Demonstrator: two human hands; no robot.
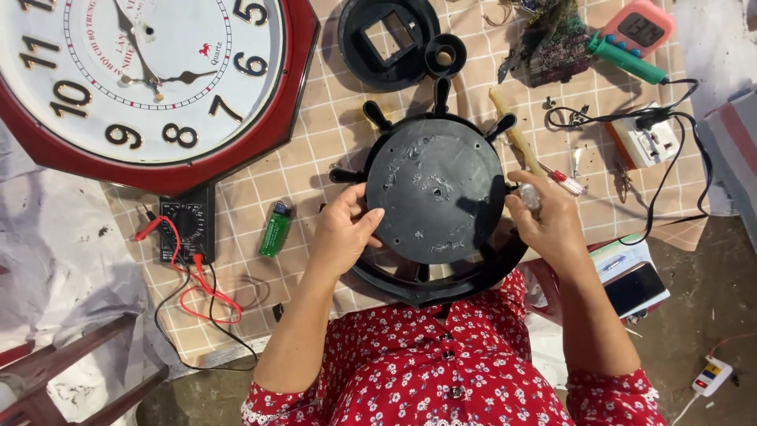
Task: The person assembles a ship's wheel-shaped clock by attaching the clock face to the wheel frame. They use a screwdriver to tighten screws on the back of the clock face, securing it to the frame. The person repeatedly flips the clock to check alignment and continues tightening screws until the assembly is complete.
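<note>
A black ship-wheel-shaped plastic clock frame [436, 185] lies back side up on the checked cloth in front of me. My left hand [344, 229] grips its left rim, thumb on the round back plate. My right hand [546, 222] holds the right edge and also pinches a small clear-handled screwdriver [561, 180] with a red and white grip. The frame's lower rim hangs over my lap.
A large red octagonal wall clock [150, 79] lies upper left. A multimeter [185, 225] with red and black leads, a green lighter [275, 229], a black round part [388, 39], a soldering iron [627, 61], a power strip [646, 142], a phone [635, 288].
</note>
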